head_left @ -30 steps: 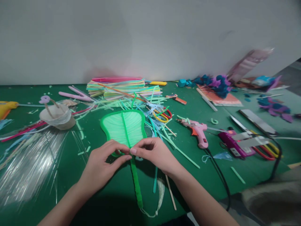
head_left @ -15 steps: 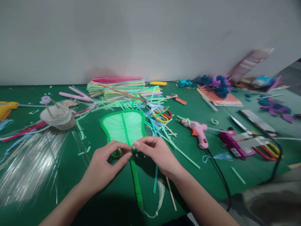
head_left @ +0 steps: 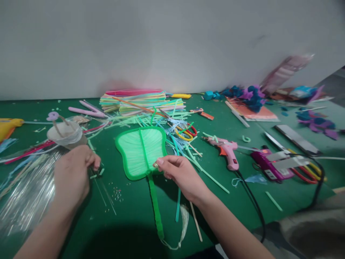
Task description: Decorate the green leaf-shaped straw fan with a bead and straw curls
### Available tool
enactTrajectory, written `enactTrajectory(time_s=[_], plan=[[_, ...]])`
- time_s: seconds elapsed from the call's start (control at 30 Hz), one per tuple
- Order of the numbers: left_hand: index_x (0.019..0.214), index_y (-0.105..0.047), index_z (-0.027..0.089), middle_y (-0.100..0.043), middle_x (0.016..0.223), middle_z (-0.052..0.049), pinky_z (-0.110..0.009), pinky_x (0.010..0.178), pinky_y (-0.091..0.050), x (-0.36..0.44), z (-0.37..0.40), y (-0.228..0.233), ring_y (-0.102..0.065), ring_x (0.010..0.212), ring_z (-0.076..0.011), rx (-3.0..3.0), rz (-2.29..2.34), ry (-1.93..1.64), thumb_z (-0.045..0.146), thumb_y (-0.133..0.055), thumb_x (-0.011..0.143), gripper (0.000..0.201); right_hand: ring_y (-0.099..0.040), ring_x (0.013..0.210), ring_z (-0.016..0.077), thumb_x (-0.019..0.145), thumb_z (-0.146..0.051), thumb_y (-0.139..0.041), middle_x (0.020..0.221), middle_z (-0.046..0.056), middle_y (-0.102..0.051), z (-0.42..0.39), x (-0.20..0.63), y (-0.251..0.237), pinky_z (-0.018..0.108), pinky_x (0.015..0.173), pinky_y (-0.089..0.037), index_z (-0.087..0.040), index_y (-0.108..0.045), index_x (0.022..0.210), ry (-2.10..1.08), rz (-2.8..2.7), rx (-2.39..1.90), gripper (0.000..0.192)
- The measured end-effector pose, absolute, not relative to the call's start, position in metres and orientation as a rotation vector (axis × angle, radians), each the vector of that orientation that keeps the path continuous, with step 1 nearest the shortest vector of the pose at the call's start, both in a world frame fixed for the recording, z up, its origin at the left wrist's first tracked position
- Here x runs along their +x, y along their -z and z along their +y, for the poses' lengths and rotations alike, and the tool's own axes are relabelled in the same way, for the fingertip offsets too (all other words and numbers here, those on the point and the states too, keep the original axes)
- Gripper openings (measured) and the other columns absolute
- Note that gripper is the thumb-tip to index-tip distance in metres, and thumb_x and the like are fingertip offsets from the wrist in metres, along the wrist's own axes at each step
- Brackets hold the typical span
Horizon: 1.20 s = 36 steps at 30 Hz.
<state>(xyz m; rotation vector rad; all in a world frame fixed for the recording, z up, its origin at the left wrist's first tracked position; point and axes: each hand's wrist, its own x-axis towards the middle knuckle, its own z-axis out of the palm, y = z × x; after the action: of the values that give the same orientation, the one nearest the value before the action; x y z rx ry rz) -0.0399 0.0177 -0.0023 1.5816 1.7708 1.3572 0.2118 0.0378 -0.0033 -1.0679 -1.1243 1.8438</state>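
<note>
A green fan [head_left: 153, 144] with a leaf-like face lies flat on the table, its green wrapped handle [head_left: 155, 208] pointing toward me. From the handle's end hangs a pale tassel [head_left: 184, 223]. At the base of the fan's face, my right hand [head_left: 179, 172] pinches a small shiny gold bead [head_left: 155, 165] between thumb and forefinger. My left hand [head_left: 74, 176] is off to the left, just in front of a plastic cup [head_left: 66, 135], with its fingers curled in. Its fingertips are hidden, as is anything they hold. Tiny metal rings [head_left: 118, 194] lie between the left hand and the handle.
A pink glue gun [head_left: 228, 151] with a black cord, a purple device [head_left: 269, 165] and scissors [head_left: 307, 172] lie on the right. Bundled pipe cleaners [head_left: 134, 100] sit at the back, by loose green strips and yellow-red scissors [head_left: 185, 133]. Clear plastic [head_left: 32, 194] covers the left.
My left hand has let go at the fan's base and moved left toward the cup, uncovering the rings. My right hand stays nearly in place, still pinching the gold bead.
</note>
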Motion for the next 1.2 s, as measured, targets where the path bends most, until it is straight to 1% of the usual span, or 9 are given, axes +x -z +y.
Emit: enactTrajectory(time_s=[0.1,0.17,0.23,0.33,0.43,0.63,0.77,0.87,1.2], plan=[[0.062,-0.05,0.022,-0.051,0.057,0.003,-0.028,0.058,-0.043,-0.054,0.02,0.001,-0.055,0.061,-0.0138,1.383,1.938,-1.381,0.028,-0.045,0.09,0.029,-0.036,0.057,0.0072,0.076,-0.047,-0.075,0.069,-0.002,-0.057,0.037,0.212,0.002,0.025,0.055,-0.027,-0.017,-0.071,0.074,-1.87,-1.09,-1.032,0.03],[0.077,-0.068,0.023,-0.069,0.073,0.002,-0.031,0.061,-0.045,-0.059,0.019,-0.001,-0.059,0.062,-0.0151,1.441,2.131,-1.196,0.037,-0.052,0.088,0.024,-0.036,0.057,0.0073,0.076,-0.047,-0.076,0.068,-0.002,-0.057,0.037,0.212,0.002,0.024,0.055,-0.027,-0.017,-0.071,0.074,-1.88,-1.078,-1.025,0.03],[0.091,-0.074,0.026,-0.073,0.08,0.003,-0.031,0.059,-0.043,-0.06,0.017,-0.003,-0.06,0.061,-0.0159,1.553,2.289,-1.054,0.046,-0.058,0.085,0.026,-0.037,0.058,0.0078,0.075,-0.048,-0.076,0.069,-0.001,-0.058,0.037,0.212,0.002,0.024,0.054,-0.027,-0.017,-0.072,0.075,-1.88,-1.08,-1.031,0.032],[0.092,-0.075,0.029,-0.068,0.062,0.007,-0.028,0.051,-0.035,-0.061,0.016,-0.004,-0.056,0.054,-0.0155,1.651,2.431,-0.954,0.051,-0.064,0.08,0.027,-0.037,0.058,0.0085,0.073,-0.051,-0.076,0.07,0.0,-0.059,0.037,0.212,0.003,0.024,0.053,-0.028,-0.017,-0.073,0.077,-1.871,-1.089,-1.049,0.035],[0.071,-0.071,0.026,-0.051,0.043,0.007,-0.027,0.05,-0.03,-0.062,0.017,-0.002,-0.048,0.045,-0.0129,1.744,2.532,-0.859,0.048,-0.061,0.082,0.027,-0.039,0.059,0.0087,0.073,-0.052,-0.076,0.072,0.001,-0.06,0.037,0.212,0.004,0.024,0.054,-0.03,-0.017,-0.075,0.08,-1.861,-1.098,-1.058,0.037],[0.098,-0.067,0.024,-0.067,0.091,-0.002,-0.032,0.068,-0.045,-0.054,0.02,0.002,-0.062,0.078,-0.0205,2.0,2.218,-1.053,0.039,-0.054,0.089,0.021,-0.04,0.06,0.009,0.074,-0.05,-0.075,0.072,0.001,-0.062,0.036,0.211,0.003,0.025,0.055,-0.03,-0.018,-0.076,0.08,-1.849,-1.115,-1.057,0.032],[0.083,-0.068,0.024,-0.07,0.084,-0.002,-0.033,0.076,-0.046,-0.031,0.016,0.005,-0.063,0.078,-0.0203,2.001,1.977,-1.057,0.041,-0.057,0.089,0.022,-0.042,0.06,0.0085,0.072,-0.047,-0.077,0.07,-0.001,-0.062,0.034,0.206,0.0,0.024,0.056,-0.031,-0.018,-0.075,0.078,-1.843,-1.1,-1.032,0.03],[0.1,-0.068,0.024,-0.07,0.1,-0.004,-0.034,0.088,-0.045,-0.011,0.01,0.005,-0.062,0.097,-0.0208,2.061,1.692,-1.107,0.03,-0.053,0.093,0.017,-0.044,0.061,0.009,0.069,-0.044,-0.08,0.068,-0.002,-0.061,0.032,0.201,-0.001,0.024,0.058,-0.033,-0.018,-0.074,0.077,-1.823,-1.069,-1.04,0.028],[0.085,-0.072,0.024,-0.067,0.083,-0.002,-0.029,0.079,-0.047,0.01,0.009,0.005,-0.061,0.085,-0.017,1.725,1.171,-1.248,0.02,-0.073,0.08,0.007,-0.044,0.06,0.0094,0.065,-0.044,-0.083,0.061,-0.004,-0.057,0.027,0.189,0.002,0.025,0.06,-0.035,-0.018,-0.073,0.071,-1.865,-1.037,-1.009,0.029]])
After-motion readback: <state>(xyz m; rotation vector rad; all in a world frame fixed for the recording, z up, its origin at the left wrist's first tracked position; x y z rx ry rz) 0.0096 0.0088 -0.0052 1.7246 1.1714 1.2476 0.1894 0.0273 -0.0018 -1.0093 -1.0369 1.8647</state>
